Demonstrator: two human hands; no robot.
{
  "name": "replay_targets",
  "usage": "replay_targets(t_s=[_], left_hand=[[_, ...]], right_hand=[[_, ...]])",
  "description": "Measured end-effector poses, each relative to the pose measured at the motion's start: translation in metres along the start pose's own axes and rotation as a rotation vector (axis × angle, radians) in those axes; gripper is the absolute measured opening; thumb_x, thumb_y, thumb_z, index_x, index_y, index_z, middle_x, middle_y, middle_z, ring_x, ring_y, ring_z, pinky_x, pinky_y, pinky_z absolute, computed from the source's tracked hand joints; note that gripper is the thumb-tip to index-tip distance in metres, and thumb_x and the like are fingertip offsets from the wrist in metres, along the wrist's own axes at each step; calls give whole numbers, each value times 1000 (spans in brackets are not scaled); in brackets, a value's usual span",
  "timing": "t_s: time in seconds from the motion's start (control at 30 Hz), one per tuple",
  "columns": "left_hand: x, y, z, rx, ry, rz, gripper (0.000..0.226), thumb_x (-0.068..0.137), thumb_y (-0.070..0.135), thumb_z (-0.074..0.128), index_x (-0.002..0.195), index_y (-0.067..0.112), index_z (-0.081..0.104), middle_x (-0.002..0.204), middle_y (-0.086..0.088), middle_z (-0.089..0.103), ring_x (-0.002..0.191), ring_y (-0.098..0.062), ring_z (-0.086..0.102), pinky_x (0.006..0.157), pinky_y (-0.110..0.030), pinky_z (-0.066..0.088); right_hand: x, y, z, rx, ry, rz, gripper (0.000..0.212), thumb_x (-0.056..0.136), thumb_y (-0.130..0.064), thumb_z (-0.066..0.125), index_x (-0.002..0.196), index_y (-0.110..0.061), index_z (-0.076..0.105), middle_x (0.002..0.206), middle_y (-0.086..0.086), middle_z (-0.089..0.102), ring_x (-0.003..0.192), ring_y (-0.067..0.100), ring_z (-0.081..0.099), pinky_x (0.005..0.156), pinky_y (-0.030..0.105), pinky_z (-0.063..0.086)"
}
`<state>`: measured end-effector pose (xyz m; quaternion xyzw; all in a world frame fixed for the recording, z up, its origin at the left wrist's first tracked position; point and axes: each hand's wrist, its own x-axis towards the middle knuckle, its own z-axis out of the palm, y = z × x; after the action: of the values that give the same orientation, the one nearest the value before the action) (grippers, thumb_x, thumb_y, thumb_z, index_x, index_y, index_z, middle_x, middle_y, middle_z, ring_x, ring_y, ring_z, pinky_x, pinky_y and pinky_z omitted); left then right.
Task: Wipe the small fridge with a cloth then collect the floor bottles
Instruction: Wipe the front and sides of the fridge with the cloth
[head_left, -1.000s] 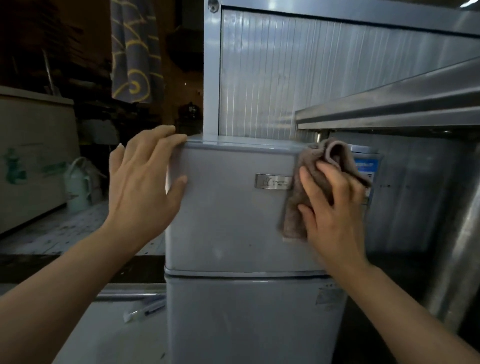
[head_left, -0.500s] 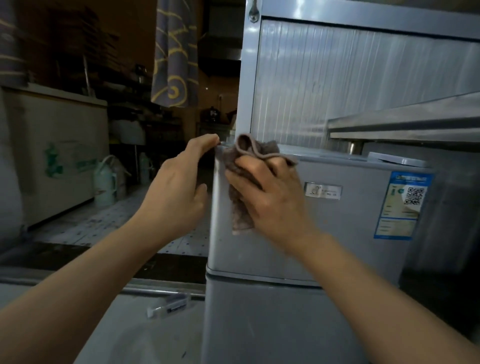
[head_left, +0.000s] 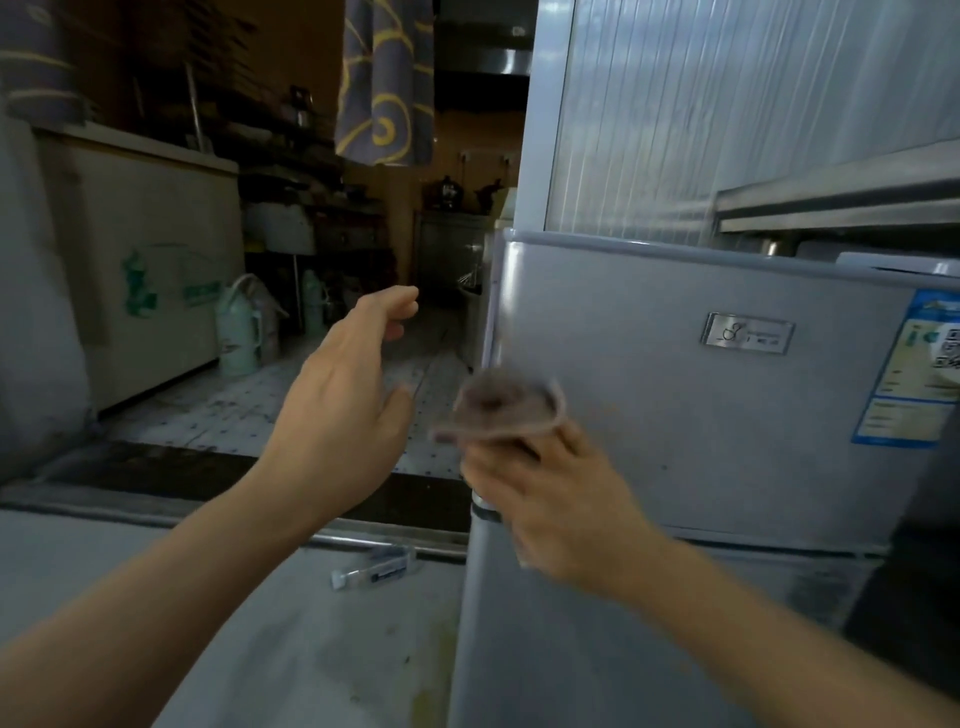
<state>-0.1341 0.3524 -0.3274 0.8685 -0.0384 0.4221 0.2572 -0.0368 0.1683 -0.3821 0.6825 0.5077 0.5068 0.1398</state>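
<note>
At the fridge's (head_left: 675, 415) left edge, the right hand (head_left: 561, 499) grips a blurred cloth (head_left: 504, 410), seemingly against the door; the left hand (head_left: 343, 410) hangs slack, holding nothing.

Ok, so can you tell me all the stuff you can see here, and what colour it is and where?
small silver-grey two-door fridge: one, silver-grey, right of centre
blurred brown-grey cloth: one, brown-grey, at the fridge's left front edge, held in the right hand
clear plastic bottle with a white cap: one, clear, lying on the floor left of the fridge
blue and white sticker: one, on the fridge's upper door, far right
pale green jug: one, pale green, on the tiled floor at left
cream chest freezer: one, cream with green print, far left
grey hanging fabric with yellow swirls: one, top centre
ribbed metal panel: one, silver, above the fridge
left hand: one, fingers relaxed, in the air left of the fridge
right hand: one, gripping the cloth
</note>
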Motion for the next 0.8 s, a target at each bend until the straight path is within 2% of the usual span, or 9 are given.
replay_targets(t_s=[0.1,0.2,0.33,0.43,0.5,0.6,0.67,0.73,0.8], left_hand=[[-11,-2,4,3,-16,-2,67,84,3,58,140,27,30,134,11,44,115,1,41,88,-21,35],[-17,2,7,13,-49,8,66,85,4,56,140,26,30,136,8,43,120,-2,39,87,-23,38],[-5,14,6,27,-17,48,66,85,7,57,141,27,28,139,9,41,121,3,35,89,-18,36],[4,26,7,47,22,92,66,84,5,58,141,24,30,142,7,38,125,2,33,93,-9,27],[7,36,12,79,40,126,66,80,1,59,139,19,35,145,2,36,134,-10,30,105,-20,27],[16,52,20,163,83,205,66,73,-2,61,135,11,42,147,-3,35,136,-21,28,112,-36,23],[24,65,28,226,89,241,69,71,-1,59,136,12,42,150,-2,32,138,-22,25,113,-43,17],[32,79,37,270,73,274,70,71,2,56,138,16,39,152,1,29,141,-21,20,115,-46,11],[39,88,45,274,78,289,69,71,4,53,137,17,40,148,0,34,140,-20,21,115,-45,11]], right_hand=[[-32,-27,7,11,-133,-74,49,68,-24,65,117,-23,67,130,-6,60,125,25,43,116,53,16],[-37,-12,2,-29,-128,-109,61,66,-30,71,127,-25,61,134,-8,57,127,21,46,111,53,26],[-10,37,-19,-60,113,83,57,81,-21,57,137,-25,49,147,-4,38,130,25,40,109,49,27],[12,67,-30,-65,236,265,64,86,-16,61,144,-26,39,154,-5,27,130,29,30,108,49,24],[14,65,-27,-73,252,385,66,87,-19,59,147,-27,32,155,-6,24,127,29,31,106,50,25],[-25,18,-7,-33,112,504,68,87,-21,46,150,-21,20,157,1,14,122,38,40,103,54,32],[-65,-16,3,7,16,456,65,82,-24,41,145,-18,31,151,1,25,118,38,42,101,63,36],[-87,-28,4,15,-85,405,66,76,-22,37,142,-20,36,148,-1,30,121,34,39,109,60,27],[-78,-19,0,37,-85,404,67,76,-24,39,143,-21,35,151,0,29,126,32,36,115,54,8]])
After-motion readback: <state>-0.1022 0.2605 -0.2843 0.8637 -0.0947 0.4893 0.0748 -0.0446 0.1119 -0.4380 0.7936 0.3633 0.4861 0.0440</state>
